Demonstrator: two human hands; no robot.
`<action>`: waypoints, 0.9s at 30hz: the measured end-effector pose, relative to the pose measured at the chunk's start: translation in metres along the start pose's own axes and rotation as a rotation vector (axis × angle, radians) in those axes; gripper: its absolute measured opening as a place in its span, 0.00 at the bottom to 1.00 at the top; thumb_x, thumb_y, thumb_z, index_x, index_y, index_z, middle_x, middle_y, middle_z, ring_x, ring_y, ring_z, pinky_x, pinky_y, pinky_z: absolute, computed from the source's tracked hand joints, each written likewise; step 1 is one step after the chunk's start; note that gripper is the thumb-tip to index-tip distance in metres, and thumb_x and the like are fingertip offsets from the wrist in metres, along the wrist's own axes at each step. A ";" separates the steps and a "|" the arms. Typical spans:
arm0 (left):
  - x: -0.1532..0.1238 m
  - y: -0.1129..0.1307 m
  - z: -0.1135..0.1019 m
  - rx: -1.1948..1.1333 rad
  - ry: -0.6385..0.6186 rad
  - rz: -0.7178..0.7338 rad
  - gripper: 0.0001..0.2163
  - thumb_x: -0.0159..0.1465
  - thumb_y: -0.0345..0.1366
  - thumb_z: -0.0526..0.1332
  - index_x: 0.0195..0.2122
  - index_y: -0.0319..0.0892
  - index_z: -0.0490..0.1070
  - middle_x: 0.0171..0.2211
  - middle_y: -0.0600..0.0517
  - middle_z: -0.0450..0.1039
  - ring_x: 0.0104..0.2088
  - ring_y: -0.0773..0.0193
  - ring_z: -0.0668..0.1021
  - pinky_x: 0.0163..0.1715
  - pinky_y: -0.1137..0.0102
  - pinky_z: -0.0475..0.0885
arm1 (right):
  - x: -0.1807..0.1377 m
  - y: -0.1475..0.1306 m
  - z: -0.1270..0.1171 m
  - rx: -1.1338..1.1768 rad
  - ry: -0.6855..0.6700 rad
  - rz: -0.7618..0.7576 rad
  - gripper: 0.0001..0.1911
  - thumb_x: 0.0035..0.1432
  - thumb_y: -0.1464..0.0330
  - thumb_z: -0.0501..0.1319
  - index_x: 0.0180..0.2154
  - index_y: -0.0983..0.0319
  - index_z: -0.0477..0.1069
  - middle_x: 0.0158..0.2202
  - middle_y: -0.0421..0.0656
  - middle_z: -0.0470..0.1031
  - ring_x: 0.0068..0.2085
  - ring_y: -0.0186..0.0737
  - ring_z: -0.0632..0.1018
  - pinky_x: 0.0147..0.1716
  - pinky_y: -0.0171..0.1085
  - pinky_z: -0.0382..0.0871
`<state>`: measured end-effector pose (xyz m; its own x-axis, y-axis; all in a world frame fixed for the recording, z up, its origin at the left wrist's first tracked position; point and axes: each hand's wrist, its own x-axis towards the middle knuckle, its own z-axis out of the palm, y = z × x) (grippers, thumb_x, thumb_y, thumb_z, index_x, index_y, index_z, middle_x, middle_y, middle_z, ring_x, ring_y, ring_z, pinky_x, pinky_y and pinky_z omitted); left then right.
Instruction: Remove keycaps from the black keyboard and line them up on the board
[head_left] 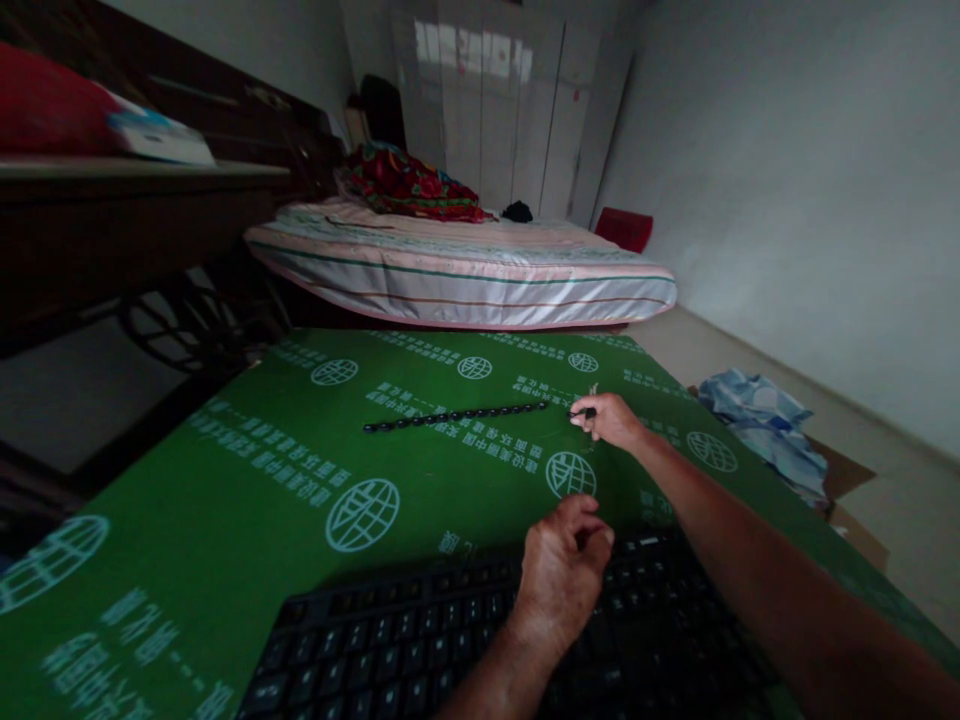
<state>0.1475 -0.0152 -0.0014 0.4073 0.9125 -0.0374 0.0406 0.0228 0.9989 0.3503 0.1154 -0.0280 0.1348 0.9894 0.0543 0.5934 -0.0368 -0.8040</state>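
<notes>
Covering part of one computer keyboard point(390, 640), cut off below: left hand point(562, 565), fingers loosely curled, any grip impossible to tell | Right hand point(600, 418) pinches one half-hidden small black piece point(589, 413) over green sheeting point(450, 480) | One row of similar pieces point(457, 415) alongside, too small to count | One bed point(465, 290) beyond

1. Right hand point(609, 420) pinches black piece point(589, 413), just off right end of black row point(454, 416) on green board point(435, 475)
2. Left hand point(566, 565) over keyboard point(375, 640), fingers curled, contact unclear
3. Behind: striped bed point(465, 285), red blanket point(420, 185) bunched on top
4. Blue-white cloth point(757, 412) beside board, on right, cardboard point(846, 470) near it
5. Pale wardrobe point(487, 110) at back
</notes>
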 end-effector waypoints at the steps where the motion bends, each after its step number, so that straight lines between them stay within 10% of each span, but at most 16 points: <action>1: -0.001 0.000 0.000 0.007 -0.001 -0.003 0.09 0.53 0.29 0.58 0.36 0.39 0.70 0.25 0.54 0.74 0.25 0.67 0.74 0.27 0.75 0.67 | 0.007 0.001 0.002 -0.008 -0.010 0.004 0.09 0.46 0.71 0.63 0.34 0.66 0.74 0.18 0.36 0.68 0.15 0.26 0.65 0.13 0.27 0.61; 27: -0.005 -0.003 0.002 0.066 -0.014 0.005 0.08 0.54 0.29 0.58 0.35 0.41 0.72 0.26 0.54 0.75 0.25 0.68 0.74 0.27 0.75 0.68 | 0.038 -0.016 0.009 -0.097 -0.106 0.047 0.07 0.48 0.75 0.64 0.34 0.66 0.75 0.12 0.32 0.63 0.10 0.23 0.62 0.08 0.23 0.57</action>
<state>0.1472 -0.0204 -0.0039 0.4205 0.9067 -0.0336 0.0984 -0.0087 0.9951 0.3388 0.1551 -0.0187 0.0829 0.9953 -0.0491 0.6634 -0.0919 -0.7426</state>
